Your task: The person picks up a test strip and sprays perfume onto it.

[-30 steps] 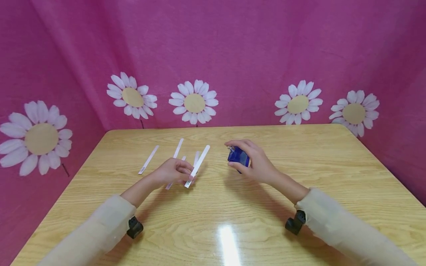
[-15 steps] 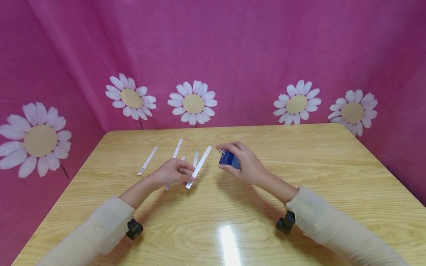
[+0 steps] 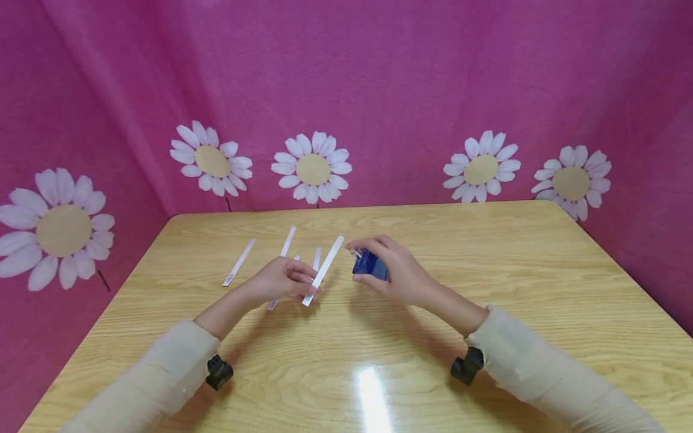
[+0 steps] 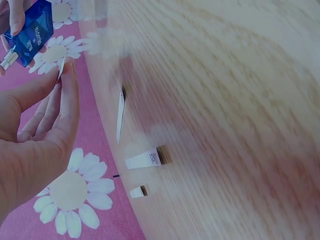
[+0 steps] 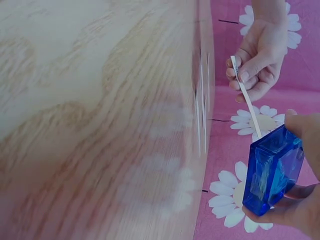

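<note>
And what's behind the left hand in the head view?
White strips on the wooden table peek out past the left hand. The hand covers parts of them, so I can't tell which ends belong together.

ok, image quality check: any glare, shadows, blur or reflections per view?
Head view: white glare streak on the near tabletop, soft shadows below left hand and right hand; left wrist view: wood grain looks smeared, lettering on the blue bottle slightly soft; right wrist view: pale flower reflections on the tabletop.
</note>
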Available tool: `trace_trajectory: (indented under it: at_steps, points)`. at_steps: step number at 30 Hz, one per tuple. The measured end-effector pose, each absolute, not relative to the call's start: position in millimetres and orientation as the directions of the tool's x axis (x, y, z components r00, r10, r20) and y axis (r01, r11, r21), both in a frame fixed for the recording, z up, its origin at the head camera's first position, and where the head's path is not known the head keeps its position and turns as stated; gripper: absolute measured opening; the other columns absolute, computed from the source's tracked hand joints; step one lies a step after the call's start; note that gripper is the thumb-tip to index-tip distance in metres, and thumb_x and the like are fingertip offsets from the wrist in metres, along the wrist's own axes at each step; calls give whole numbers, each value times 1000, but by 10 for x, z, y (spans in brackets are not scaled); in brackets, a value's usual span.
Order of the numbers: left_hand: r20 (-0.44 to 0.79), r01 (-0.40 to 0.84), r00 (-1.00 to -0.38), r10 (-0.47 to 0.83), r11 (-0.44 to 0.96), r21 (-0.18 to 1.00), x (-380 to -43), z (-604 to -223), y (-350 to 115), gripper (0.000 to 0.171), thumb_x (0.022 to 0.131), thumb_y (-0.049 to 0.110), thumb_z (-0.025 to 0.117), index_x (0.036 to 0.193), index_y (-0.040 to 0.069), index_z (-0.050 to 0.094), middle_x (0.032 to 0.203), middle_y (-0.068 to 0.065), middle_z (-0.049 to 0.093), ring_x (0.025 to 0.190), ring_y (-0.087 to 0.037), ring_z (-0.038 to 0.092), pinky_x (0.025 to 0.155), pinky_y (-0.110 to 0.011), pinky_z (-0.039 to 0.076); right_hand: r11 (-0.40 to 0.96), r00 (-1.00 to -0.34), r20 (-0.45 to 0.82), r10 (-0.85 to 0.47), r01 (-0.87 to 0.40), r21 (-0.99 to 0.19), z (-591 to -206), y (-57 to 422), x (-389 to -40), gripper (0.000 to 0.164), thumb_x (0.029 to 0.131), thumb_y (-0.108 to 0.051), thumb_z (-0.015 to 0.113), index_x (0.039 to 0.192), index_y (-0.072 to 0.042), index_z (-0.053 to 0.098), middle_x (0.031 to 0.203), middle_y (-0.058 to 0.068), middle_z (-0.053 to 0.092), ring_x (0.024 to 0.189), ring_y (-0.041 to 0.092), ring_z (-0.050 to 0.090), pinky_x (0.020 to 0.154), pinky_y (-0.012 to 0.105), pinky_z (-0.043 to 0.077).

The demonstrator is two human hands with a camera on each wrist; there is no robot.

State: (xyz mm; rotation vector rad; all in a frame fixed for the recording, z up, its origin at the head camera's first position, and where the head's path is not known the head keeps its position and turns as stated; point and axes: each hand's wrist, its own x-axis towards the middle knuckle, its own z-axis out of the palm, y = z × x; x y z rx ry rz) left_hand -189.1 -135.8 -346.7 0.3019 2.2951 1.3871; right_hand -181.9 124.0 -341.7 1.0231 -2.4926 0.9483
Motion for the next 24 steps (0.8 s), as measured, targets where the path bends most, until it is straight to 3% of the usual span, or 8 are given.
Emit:
trace_trajectory:
  at_steps: [13,18,21,24]
  points:
    - [-273,-67,-869,412,450,891,-1869,-3432,-1428,34,91,-1,60,122,-12,54,108,-27,69,90,-25,73,80,-33,60,538,-720,471,-510,-694,-478,-3362,1300,-1740,48,84,-25,74,129,-21,57,122,7,59,110,22,58,87,39,54]
    - [-266,-58,-884,385,476,878,-1862,-3423,-1556,35,90,0,61,122,-12,55,106,-23,71,81,-16,72,80,-34,60,548,-730,458,-508,-684,-482,-3349,1422,-1720,50,85,-25,73,132,-23,54,125,5,57,112,21,57,86,37,55]
    - [-257,-48,-897,359,499,865,-1869,-3434,-1671,36,90,1,62,122,-12,55,102,-20,72,75,-10,68,79,-32,59,547,-736,456,-500,-677,-492,-3356,1510,-1719,51,85,-23,73,132,-23,54,125,5,57,105,20,57,69,29,56]
    - [-249,-52,-907,340,497,866,-1868,-3454,-1805,35,89,0,63,121,-14,54,97,-16,73,74,-10,68,77,-33,60,545,-744,454,-490,-668,-508,-3359,1593,-1720,52,85,-22,73,133,-22,53,126,6,57,100,19,56,52,23,49]
